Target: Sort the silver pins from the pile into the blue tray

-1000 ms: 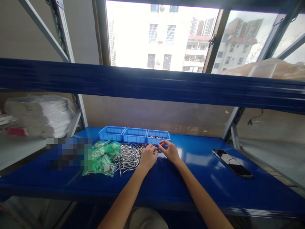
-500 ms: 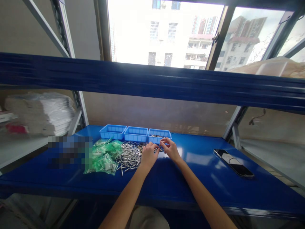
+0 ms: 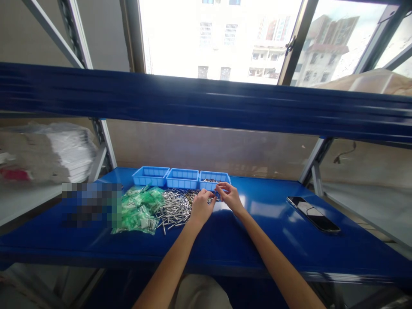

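While daylight is let in through a wide window (image 3: pixel 215 56), with pale buildings seen outside, the view is crossed by a thick blue beam (image 3: pixel 193 101) of a metal rack. Below it, a glossy blue desk (image 3: pixel 257 240) is set before a dull, brownish wall (image 3: pixel 206 146), and brightness is mirrored in patches on its surface. At the far left, a stack of pale items (image 3: pixel 69 150) is loosely covered in clear plastic. Along the back of the desk, three blue trays (image 3: pixel 182 179) are lined up; small metal pieces are held in the rightmost. In front of them, green plastic bags (image 3: pixel 138 212) are heaped beside a loose pile of metal pins (image 3: pixel 175 208). Well to the right, a dark phone (image 3: pixel 313 214) is laid flat. At the pile's right end, the left hand (image 3: pixel 201 208) and the right hand (image 3: pixel 231 198) are brought close together, their fingers curled narrow; whether a pin is pinched cannot be told.
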A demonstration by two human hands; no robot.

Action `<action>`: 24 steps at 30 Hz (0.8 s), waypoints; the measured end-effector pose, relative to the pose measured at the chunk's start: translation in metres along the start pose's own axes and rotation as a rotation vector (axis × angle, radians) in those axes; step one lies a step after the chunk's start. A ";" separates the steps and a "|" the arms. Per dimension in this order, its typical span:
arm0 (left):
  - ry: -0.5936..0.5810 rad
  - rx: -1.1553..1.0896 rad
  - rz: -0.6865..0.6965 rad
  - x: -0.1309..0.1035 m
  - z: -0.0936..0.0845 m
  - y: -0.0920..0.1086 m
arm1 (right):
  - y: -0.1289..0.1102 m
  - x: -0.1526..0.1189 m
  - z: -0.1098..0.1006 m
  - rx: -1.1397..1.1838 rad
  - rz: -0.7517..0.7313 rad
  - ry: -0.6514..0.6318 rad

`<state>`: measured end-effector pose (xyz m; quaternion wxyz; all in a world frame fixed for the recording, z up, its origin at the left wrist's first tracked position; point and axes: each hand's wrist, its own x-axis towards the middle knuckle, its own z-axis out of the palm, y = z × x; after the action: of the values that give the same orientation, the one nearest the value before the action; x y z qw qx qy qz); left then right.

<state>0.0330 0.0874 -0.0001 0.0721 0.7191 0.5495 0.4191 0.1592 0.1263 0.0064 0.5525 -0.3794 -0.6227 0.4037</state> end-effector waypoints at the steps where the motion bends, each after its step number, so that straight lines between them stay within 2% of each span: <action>1: 0.007 0.004 0.000 0.000 -0.001 0.001 | -0.001 0.000 0.000 0.002 0.005 0.008; 7: 0.011 0.010 -0.006 -0.001 -0.002 0.004 | 0.000 0.001 0.002 0.080 0.064 -0.041; 12: 0.000 0.029 0.037 -0.003 0.001 0.006 | -0.001 0.001 0.003 0.104 0.110 -0.014; 18: 0.158 -0.006 -0.009 -0.001 -0.003 0.008 | -0.001 0.001 0.001 0.159 0.157 -0.024; 24: 0.180 -0.037 -0.026 -0.001 -0.007 0.010 | -0.003 0.000 -0.001 0.081 0.201 -0.116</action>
<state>0.0353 0.0796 0.0095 0.0409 0.6700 0.5552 0.4911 0.1599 0.1251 0.0088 0.4871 -0.3932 -0.5956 0.5033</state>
